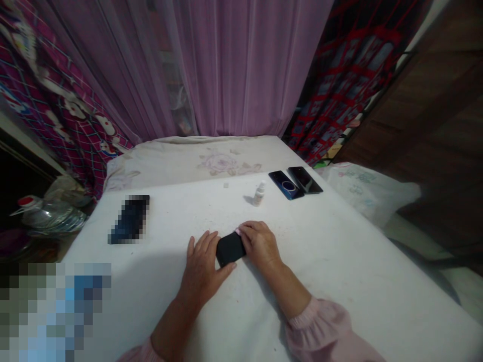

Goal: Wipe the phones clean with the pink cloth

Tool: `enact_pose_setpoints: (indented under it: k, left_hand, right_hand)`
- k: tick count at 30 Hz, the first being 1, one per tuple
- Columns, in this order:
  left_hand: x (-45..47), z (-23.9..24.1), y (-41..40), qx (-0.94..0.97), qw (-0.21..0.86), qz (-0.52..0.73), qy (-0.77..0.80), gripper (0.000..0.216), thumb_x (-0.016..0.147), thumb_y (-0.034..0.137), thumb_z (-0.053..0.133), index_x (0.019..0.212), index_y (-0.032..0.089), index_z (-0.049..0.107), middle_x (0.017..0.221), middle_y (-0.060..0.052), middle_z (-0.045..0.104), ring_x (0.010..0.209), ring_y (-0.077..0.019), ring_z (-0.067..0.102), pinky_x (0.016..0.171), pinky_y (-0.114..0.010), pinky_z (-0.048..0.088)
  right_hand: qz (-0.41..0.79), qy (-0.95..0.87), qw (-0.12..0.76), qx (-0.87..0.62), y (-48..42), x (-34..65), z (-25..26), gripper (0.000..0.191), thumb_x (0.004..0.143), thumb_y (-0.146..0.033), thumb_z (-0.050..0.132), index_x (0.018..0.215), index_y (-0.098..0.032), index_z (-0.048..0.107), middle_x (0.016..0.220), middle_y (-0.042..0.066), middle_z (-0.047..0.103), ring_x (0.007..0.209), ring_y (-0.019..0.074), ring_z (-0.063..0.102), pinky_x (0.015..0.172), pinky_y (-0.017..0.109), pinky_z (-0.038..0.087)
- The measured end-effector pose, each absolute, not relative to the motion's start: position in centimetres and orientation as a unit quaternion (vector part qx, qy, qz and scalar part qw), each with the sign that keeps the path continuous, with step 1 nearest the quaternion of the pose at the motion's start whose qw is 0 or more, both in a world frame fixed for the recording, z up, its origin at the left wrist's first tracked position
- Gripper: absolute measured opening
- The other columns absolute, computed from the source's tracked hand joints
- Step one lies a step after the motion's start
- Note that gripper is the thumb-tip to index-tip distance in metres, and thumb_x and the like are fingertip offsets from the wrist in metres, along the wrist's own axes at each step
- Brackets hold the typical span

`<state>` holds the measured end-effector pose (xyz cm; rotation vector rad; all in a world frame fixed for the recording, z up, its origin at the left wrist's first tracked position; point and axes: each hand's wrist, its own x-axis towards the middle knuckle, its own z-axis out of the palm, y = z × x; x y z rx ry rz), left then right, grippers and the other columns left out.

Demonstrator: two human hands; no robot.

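A black smartphone (230, 249) lies on the white-covered table, dark face up, between my two hands. My left hand (204, 261) grips its left end, with the thumb along the near edge and the fingers at the far left corner. My right hand (260, 244) is closed at the phone's right end. A small white wad (238, 231) shows between its fingertips, pressed at the far right corner; most of it is hidden. Beyond the hands stands a small white bottle (259, 194), upright.
Two phones, a blue-backed one (287, 185) and a dark one (305, 180), lie at the back right. A blurred-out dark object (131, 219) lies at left. A tiny pale square (226, 185) sits behind. Purple curtains (234, 65) hang beyond the table; a water jug (53, 213) stands left.
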<state>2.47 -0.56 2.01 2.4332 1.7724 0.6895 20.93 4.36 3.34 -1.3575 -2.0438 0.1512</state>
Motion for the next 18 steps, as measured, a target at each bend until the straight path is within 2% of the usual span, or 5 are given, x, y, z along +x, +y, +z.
enact_pose_setpoints:
  k: [6, 13, 18]
  left_hand:
    - [2.6, 1.9, -0.6, 0.788, 0.026, 0.234, 0.569, 0.054, 0.083, 0.043, 0.064, 0.128, 0.014, 0.054, 0.134, -0.019, 0.059, 0.129, -0.0366, 0.050, 0.111, -0.062, 0.027]
    - [2.6, 2.0, -0.6, 0.786, 0.030, 0.242, 0.569, 0.053, 0.083, 0.042, 0.063, 0.128, 0.015, 0.054, 0.134, -0.018, 0.060, 0.129, -0.0362, 0.051, 0.111, -0.062, 0.028]
    - [2.6, 2.0, -0.6, 0.786, 0.033, 0.242, 0.568, 0.053, 0.082, 0.041, 0.065, 0.126, 0.014, 0.054, 0.134, -0.019, 0.060, 0.129, -0.0362, 0.051, 0.111, -0.063, 0.027]
  right_hand:
    - [0.034, -0.750, 0.335, -0.570, 5.2, 22.4, 2.9, 0.021, 0.090, -0.018, 0.056, 0.087, -0.022, 0.076, 0.090, 0.008, 0.070, 0.085, 0.0231, 0.058, 0.078, 0.036, 0.047]
    - [0.045, -0.767, 0.308, -0.561, 4.1, 20.0, 3.8, 0.015, 0.090, -0.023, 0.062, 0.084, -0.023, 0.075, 0.089, 0.005, 0.071, 0.083, 0.0191, 0.059, 0.078, 0.029, 0.046]
    - [0.030, -0.743, 0.304, -0.595, 5.0, 21.9, 3.7, 0.013, 0.088, -0.020, 0.063, 0.082, -0.021, 0.075, 0.088, 0.005, 0.071, 0.084, 0.0201, 0.059, 0.078, 0.030, 0.045]
